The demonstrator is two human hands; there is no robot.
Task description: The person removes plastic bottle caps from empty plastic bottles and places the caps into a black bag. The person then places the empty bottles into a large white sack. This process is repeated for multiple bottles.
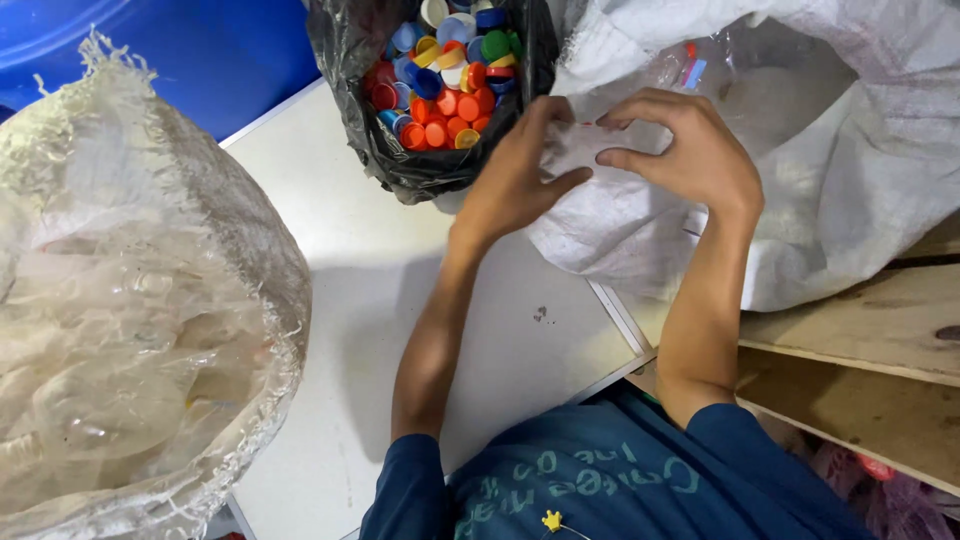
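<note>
My left hand [520,170] and my right hand [690,150] are closed together on a crumpled clear plastic bottle [590,150], held against the rim of a white woven sack [850,180]. A bit of red shows at the bottle's top between my fingers. Just left of my left hand stands a black plastic bag [420,175] filled with several coloured bottle caps [450,80] in red, orange, blue, yellow and green. More clear bottles [690,65] show inside the white sack.
A large frayed sack [250,230] packed with crushed clear bottles fills the left side. All of this rests on a white tabletop [340,250]. Wooden planks [870,320] lie at the right, and a blue container [220,50] stands at the far left.
</note>
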